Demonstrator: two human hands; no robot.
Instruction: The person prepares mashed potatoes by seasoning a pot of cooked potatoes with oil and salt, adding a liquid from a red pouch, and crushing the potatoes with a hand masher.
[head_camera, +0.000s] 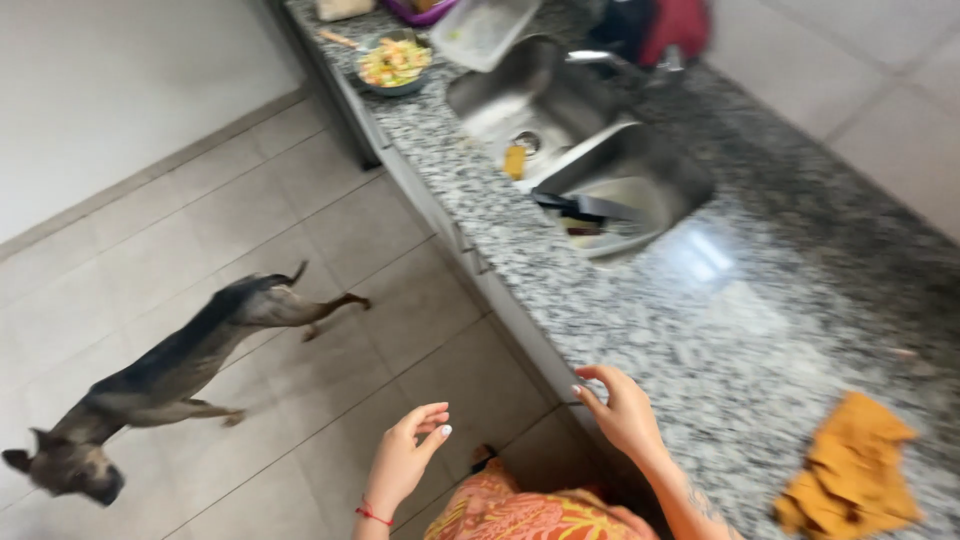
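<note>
Both hands are empty, fingers loosely curled open: the left hand (405, 462) hangs over the floor, the right hand (622, 408) sits at the edge of the granite counter (740, 330), nearest it. A dog (170, 375) walking close by on the tiled floor (330, 260) could trip the person. An orange cloth (850, 470) lies near the counter's front edge; a pan (625, 195) rests tilted in the steel sink (520, 100), a salad bowl (394, 62) beyond.
</note>
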